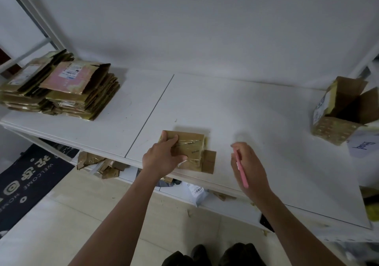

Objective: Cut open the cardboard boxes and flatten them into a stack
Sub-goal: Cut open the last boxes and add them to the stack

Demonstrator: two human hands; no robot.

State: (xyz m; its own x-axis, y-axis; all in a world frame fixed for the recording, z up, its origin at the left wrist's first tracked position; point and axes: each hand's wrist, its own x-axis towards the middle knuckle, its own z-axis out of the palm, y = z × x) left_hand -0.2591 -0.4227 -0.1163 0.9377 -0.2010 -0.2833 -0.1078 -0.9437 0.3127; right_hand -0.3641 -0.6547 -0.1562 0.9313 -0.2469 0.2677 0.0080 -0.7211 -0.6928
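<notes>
Brown cardboard, taped: a small box [189, 151] near the front edge of the white table [256, 122], under the left hand [164, 157], fingers spread flat on top. Right hand [249, 167] just beside, curled round a pink cutter [242, 171]. Flattened stack [59, 87] far left; open box [344, 110] far right.

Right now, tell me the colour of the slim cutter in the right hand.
Pink; the slim plastic cutter shows best in the head view.
</notes>
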